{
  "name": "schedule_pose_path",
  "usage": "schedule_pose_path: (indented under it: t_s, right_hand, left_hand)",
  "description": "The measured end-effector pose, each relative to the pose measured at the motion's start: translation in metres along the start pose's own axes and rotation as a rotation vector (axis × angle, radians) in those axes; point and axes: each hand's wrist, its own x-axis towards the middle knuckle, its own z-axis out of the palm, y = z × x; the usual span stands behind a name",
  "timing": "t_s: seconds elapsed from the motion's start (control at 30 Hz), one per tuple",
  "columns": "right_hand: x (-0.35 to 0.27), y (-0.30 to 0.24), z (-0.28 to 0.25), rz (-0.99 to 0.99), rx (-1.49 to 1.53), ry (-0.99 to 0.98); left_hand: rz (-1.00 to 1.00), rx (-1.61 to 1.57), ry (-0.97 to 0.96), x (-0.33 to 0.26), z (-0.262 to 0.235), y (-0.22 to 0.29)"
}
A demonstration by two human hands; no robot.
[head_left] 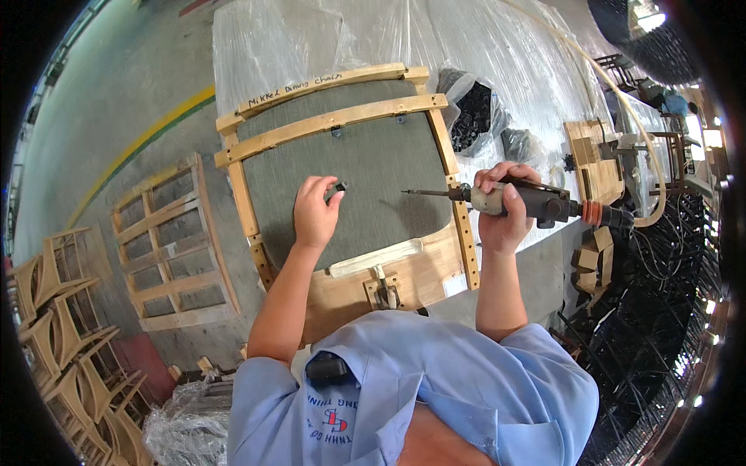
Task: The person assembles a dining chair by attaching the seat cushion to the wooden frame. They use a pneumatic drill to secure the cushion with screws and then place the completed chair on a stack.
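Note:
My left hand (315, 217) is closed in a pinch on a small black piece (340, 186), above a padded panel covered in grey-green fabric (373, 159). My right hand (505, 213) wraps round a pneumatic screwdriver (553, 206). Its long thin bit (426, 193) points left over the panel, apart from the small piece. A light wooden frame (330, 123) surrounds the panel, with a curved crossbar over its far part. Two small dark fittings, one a dark bracket (336, 133), sit along that crossbar's near edge. Close to my body, a toggle clamp (381, 289) stands on the wooden board beside a pale strip (377, 258).
Clear plastic sheeting (326, 35) spreads beyond the frame. An open bag of black parts (471, 116) lies at its right. The screwdriver's air hose (651, 155) loops at far right. A slatted wooden pallet (175, 245) and stacked wooden chair parts (70, 334) stand left.

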Motion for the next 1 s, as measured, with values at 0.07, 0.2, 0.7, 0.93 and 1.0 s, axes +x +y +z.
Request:
schedule_pose_path:
  t_s: [0.07,0.2,0.7,0.93,1.0]
  right_hand:
    - [-0.001,0.006,0.0,0.01,-0.033,-0.032]
    - [-0.005,0.015,0.003,0.056,-0.018,-0.072]
    - [-0.006,0.022,0.01,0.102,-0.031,-0.097]
    - [-0.01,0.021,0.011,0.119,-0.007,-0.091]
    - [-0.011,0.022,0.01,0.117,-0.023,-0.094]
  left_hand:
    - [-0.023,0.046,-0.044,0.007,0.003,0.001]
    - [-0.039,0.182,-0.057,0.007,0.011,0.003]
    - [0.092,0.078,-0.152,0.0,-0.025,-0.025]
    - [-0.09,0.053,-0.106,-0.013,-0.061,-0.027]
    - [-0.033,0.052,-0.048,-0.009,-0.062,-0.028]
